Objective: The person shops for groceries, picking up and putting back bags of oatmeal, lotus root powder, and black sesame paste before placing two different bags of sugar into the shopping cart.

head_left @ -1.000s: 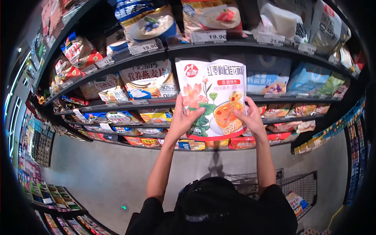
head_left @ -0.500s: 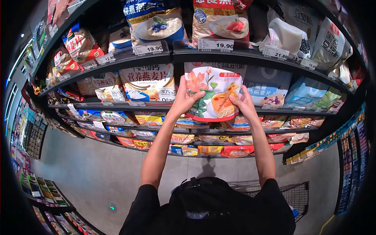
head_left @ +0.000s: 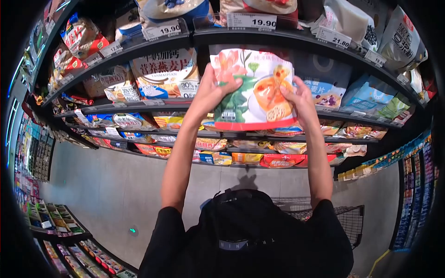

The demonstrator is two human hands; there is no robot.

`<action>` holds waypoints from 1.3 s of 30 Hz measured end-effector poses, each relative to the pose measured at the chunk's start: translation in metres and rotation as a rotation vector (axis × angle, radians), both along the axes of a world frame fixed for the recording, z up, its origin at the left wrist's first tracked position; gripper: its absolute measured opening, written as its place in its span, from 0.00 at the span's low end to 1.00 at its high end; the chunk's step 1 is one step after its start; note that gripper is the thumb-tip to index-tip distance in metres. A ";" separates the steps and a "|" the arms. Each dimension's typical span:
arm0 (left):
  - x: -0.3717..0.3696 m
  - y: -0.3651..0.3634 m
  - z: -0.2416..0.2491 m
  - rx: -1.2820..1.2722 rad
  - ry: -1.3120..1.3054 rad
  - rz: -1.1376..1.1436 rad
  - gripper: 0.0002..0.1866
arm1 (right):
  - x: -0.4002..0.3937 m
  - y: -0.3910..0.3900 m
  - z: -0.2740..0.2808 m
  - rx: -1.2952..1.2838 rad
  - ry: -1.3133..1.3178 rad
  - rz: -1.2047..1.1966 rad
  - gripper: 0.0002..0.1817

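Both my hands grip a white pouch of lotus root powder (head_left: 252,99), printed with a pink lotus, green leaves and a bowl, with a red band along its bottom. My left hand (head_left: 213,92) is closed on its left side, thumb across the front. On the right edge my right hand (head_left: 299,99) holds it, thumb also on the front. The pouch stands at the front of the middle shelf level, its top edge just below the shelf above. Fingers behind the pouch are hidden. To its left sits an oatmeal bag (head_left: 164,74); to its right, a blue-grey bag (head_left: 324,85).
Price tags (head_left: 251,21) line the upper shelf edge (head_left: 222,39). Lower shelves hold several colourful bags (head_left: 282,160). A wire shopping cart (head_left: 350,222) stands at my right side. More shelving (head_left: 51,220) is at the lower left, across the grey floor (head_left: 116,190).
The view has tipped down, so shelves sit higher in the frame. The pouch now shows flatter and wider, its lower part turned more towards me. Both hands keep hold.
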State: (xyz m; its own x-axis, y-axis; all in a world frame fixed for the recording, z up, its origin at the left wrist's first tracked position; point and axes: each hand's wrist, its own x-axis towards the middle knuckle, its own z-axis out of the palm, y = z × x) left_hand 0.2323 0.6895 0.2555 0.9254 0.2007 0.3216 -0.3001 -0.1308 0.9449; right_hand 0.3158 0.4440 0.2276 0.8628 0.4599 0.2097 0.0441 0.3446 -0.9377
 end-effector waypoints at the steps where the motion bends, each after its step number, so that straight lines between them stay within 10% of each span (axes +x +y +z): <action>1: 0.004 -0.001 0.007 0.059 0.021 0.037 0.34 | 0.007 0.002 0.003 -0.025 0.012 -0.010 0.23; 12: 0.013 -0.019 -0.018 0.289 -0.236 0.323 0.51 | 0.030 0.007 -0.021 -0.027 0.054 -0.056 0.23; 18: 0.015 -0.019 0.000 0.727 0.029 0.466 0.42 | 0.030 0.005 -0.022 -0.023 0.085 -0.083 0.22; 39: 0.037 -0.003 0.037 0.736 0.310 0.406 0.33 | 0.039 0.015 -0.029 -0.123 0.078 -0.116 0.23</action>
